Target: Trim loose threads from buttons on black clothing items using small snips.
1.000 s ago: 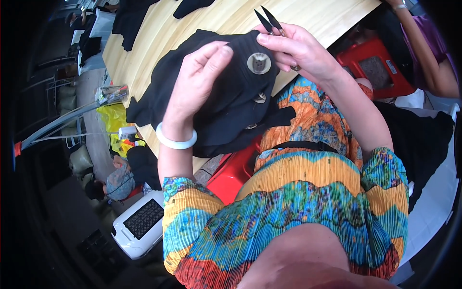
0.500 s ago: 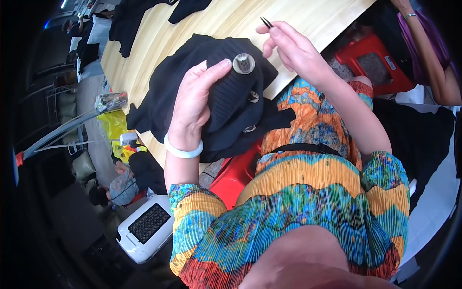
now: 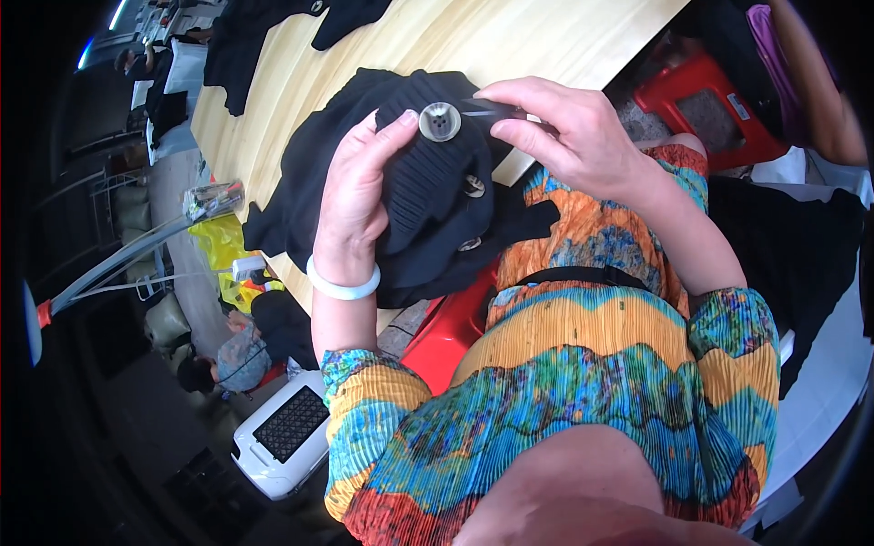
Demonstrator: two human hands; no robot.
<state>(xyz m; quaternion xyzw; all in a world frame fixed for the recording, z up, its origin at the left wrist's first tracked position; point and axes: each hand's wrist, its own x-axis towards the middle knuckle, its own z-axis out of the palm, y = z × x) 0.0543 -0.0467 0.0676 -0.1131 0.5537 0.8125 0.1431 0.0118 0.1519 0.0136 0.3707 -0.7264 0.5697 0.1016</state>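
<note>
Down at the left edge of the desk (image 3: 510,36), a clear plastic packet (image 3: 212,198) lies tilted, red and dark bits showing through its shiny wrap. Just below it, a crumpled yellow plastic bag (image 3: 217,246) sags beside the desk, and a small white box-like pack (image 3: 248,267) sits against it. Up at the right, a red stool (image 3: 706,114) carries a small pale rectangular label (image 3: 739,106) near its rim; its print is too small to make out. No screens or signs are in sight.
</note>
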